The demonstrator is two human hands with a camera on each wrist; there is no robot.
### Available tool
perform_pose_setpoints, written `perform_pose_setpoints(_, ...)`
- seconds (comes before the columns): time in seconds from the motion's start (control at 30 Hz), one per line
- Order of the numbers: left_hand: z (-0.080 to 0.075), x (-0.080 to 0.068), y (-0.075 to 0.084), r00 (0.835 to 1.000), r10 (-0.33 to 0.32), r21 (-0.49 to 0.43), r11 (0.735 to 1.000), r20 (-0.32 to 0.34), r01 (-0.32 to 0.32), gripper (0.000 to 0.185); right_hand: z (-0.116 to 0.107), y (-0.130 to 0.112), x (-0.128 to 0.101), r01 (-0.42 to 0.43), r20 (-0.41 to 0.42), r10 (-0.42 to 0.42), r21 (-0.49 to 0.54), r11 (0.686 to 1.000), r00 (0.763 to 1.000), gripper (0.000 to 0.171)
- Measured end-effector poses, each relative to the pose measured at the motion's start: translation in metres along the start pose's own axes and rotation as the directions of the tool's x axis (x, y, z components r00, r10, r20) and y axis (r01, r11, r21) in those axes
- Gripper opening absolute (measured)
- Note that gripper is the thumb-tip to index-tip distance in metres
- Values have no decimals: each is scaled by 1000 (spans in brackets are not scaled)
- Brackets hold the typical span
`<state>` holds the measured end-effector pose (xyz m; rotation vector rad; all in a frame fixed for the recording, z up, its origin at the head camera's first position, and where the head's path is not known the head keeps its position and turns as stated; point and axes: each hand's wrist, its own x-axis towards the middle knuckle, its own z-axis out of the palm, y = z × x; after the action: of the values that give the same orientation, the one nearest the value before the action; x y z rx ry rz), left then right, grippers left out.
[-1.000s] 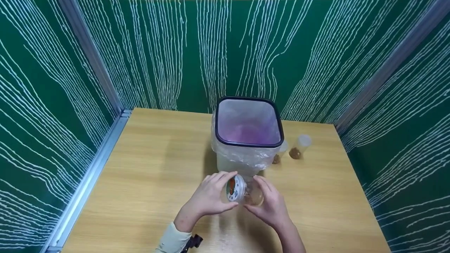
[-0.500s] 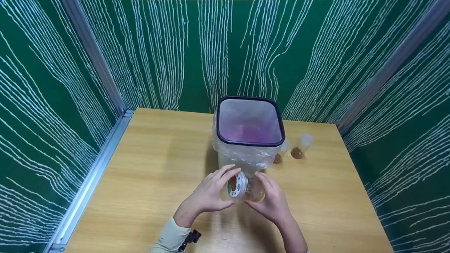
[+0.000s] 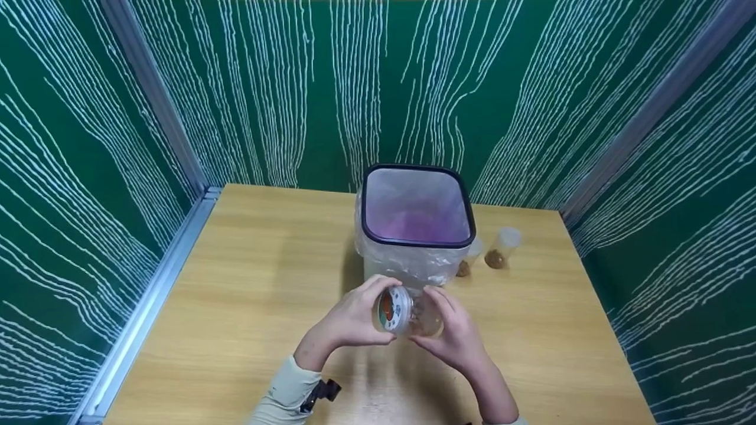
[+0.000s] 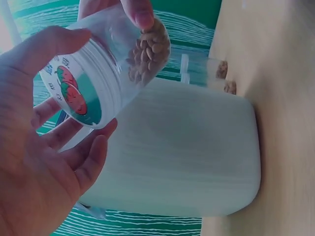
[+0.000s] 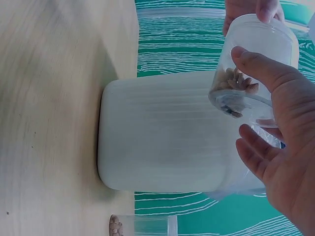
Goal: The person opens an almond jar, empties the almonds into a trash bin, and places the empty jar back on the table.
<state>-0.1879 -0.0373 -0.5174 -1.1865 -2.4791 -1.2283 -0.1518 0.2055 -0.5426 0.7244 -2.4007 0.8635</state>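
Both hands hold a clear plastic jar point(image 3: 426, 319), tipped on its side in front of the bin, above the table. Its lid point(image 3: 394, 310) faces left and carries a red strawberry picture, plain in the left wrist view. The left hand point(image 3: 348, 319) grips the lid, thumb on one side and fingers on the other. Around the jar's base end curls the right hand point(image 3: 458, 336), thumb and fingers apart across it. Small brown pieces point(image 4: 148, 51), like nuts or pellets, lie toward the base inside the jar.
A white bin point(image 3: 390, 268) with a black rim and a plastic bag liner stands just beyond the hands. To its right are two clear containers with brown contents, one jar point(image 3: 502, 248) fully visible, the other point(image 3: 469, 260) partly hidden. Green, white-lined walls enclose the wooden table point(image 3: 266, 265).
The jar and both hands have shifted slightly toward the bin. The left hand's fingers have moved a little on the lid. The bin and the other containers stay in place.
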Motion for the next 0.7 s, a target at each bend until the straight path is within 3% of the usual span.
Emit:
perform_pose_setpoints(0.2,1,2,-2,999,11,50,999,-48,-8,85,-4,-1,3,-55,69,47,121,991,997,98)
perform_pose_setpoints(0.4,3,2,0,1000,11,61,998,-28,-9,84,-12,1,3,-89,138,66,166,982,988,97)
perform_pose_setpoints(0.7,3,2,16,992,-119,195,973,-41,125,91,-15,6,1,-41,11,40,109,993,999,95)
